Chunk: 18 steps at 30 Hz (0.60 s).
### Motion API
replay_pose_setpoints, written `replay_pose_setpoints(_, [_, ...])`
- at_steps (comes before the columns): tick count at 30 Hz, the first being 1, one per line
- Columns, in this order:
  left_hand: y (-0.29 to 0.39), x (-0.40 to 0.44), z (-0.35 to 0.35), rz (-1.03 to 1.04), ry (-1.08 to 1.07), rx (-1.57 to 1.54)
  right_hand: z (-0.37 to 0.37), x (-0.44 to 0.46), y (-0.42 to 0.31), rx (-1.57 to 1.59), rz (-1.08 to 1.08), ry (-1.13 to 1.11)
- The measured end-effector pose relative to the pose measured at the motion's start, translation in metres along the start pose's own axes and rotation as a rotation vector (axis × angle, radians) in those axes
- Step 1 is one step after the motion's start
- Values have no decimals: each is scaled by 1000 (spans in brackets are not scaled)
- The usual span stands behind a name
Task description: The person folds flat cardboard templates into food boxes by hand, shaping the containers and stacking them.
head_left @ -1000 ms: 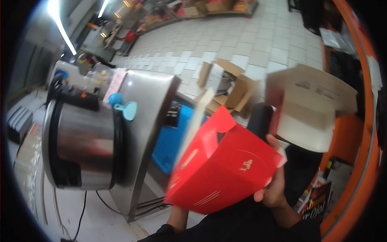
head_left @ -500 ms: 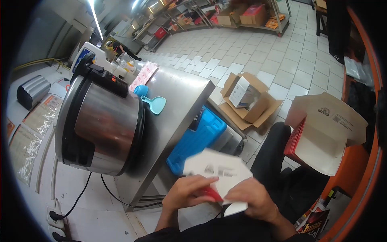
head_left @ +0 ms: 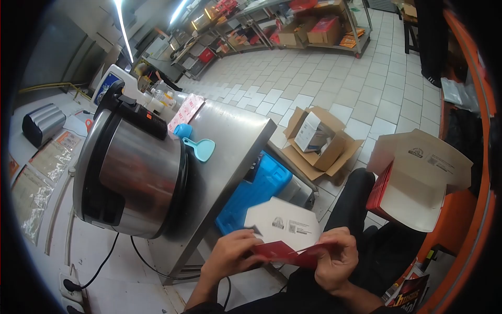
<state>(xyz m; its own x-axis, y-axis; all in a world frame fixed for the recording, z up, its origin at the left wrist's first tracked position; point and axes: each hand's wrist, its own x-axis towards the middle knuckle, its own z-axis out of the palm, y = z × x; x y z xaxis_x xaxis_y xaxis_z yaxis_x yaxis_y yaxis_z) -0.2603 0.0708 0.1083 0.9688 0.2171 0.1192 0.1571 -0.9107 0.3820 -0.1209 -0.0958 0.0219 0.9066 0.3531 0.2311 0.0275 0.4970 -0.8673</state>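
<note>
A folding paper box (head_left: 285, 225), white inside with printed marks and red outside, is held between both hands near the lap. My left hand (head_left: 230, 256) pinches its red flap on the left side. On the right side my right hand (head_left: 335, 261) is closed round the red edge. The white panel stands up behind the red flaps. To the right, a nested stack of red and white boxes (head_left: 413, 201) lies with its top lid open, beside my knee.
A large steel cooker (head_left: 138, 178) stands on the steel table (head_left: 230, 125) with a light blue scoop (head_left: 201, 149). Below are a blue crate (head_left: 256, 191) and an open carton (head_left: 321, 144) on the floor. A person (head_left: 431, 42) stands at the upper right.
The red box has been replaced in my hands by another, held with its white inside showing. Since the last earlier frame, its red flaps have spread and my right hand has moved slightly right.
</note>
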Motion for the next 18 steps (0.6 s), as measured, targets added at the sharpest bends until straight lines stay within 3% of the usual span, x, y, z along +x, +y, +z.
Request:
replay_pose_setpoints(1, [-3,-2,0,5,2,1,0,4,-1,0,-5,2])
replay_pose_setpoints(3, [-9,-10,-4,-234,-416,-173,0,11,-6,-179,-302,-311])
replay_pose_setpoints(4, [-8,-10,-9,-343,-694,-278,3,10,-4,-73,-314,-447])
replay_pose_setpoints(5, [-4,-3,-10,-657,-1100,-239,4,3,5,36,-314,-640])
replay_pose_setpoints(7, [-9,-9,-12,-361,-1181,-412,11,-1,-7,83,-169,-881])
replay_pose_setpoints(9, [-14,-9,-5,-322,-1271,-465,11,-9,-22,-233,2,-1170])
replay_pose_setpoints(10, [-22,-19,8,-243,-1171,-607,12,-17,-14,-255,-163,-1086])
replay_pose_setpoints(11, [-31,-30,23,-163,-1066,-747,7,-19,-14,-254,-161,-1085])
replay_pose_setpoints(13, [-36,-48,47,-199,-995,-889,0,-13,-32,-597,-92,-1154])
replay_pose_setpoints(15, [-32,-50,54,-317,-941,-1033,-6,-15,-37,-654,-125,-1138])
replay_pose_setpoints(18, [-29,-34,45,-370,-1113,-1047,-11,-17,-48,-717,-51,-1194])
